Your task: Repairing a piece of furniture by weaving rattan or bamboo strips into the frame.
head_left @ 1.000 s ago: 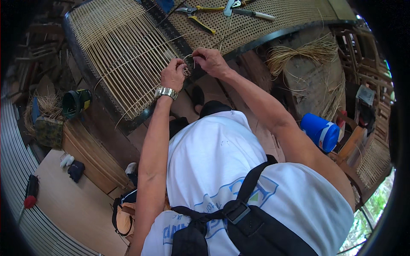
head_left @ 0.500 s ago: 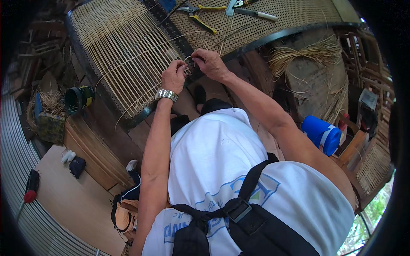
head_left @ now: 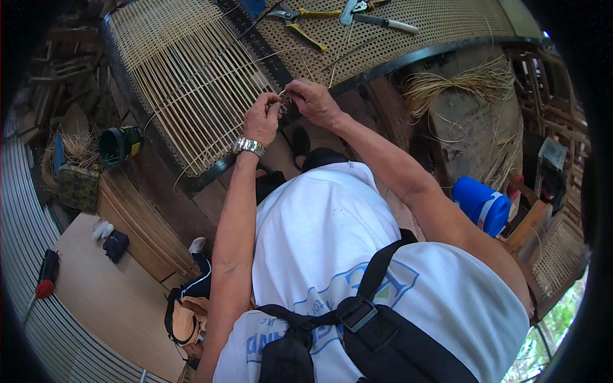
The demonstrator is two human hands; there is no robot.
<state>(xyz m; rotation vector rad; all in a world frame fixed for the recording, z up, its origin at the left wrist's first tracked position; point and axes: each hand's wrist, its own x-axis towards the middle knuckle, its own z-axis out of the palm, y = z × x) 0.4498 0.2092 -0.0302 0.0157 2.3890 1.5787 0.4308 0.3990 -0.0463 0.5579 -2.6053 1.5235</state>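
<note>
A dark wooden frame holds a half-woven cane panel [head_left: 185,83]: its far part is tightly woven, while the nearer part shows parallel strands with a few crossing ones. At the panel's right edge, my left hand [head_left: 262,118], with a metal watch on the wrist, has thumb and fingers pinched together. My right hand [head_left: 313,102] sits just beside it, also pinching. A thin pale cane strand [head_left: 282,91] bends between the two hands, and both appear to grip it. The fingertips partly hide where it meets the frame.
Pruning shears [head_left: 303,22] and a knife [head_left: 386,23] lie on finished cane mesh [head_left: 440,25] beyond my hands. Right of me are a bundle of cane strands [head_left: 456,83] and a blue jug [head_left: 482,204]. A dark bucket [head_left: 118,147] stands left; a person [head_left: 191,313] is at lower left.
My hands have shifted slightly nearer to me and closer together, at the frame's edge. The tools and the panel lie as before.
</note>
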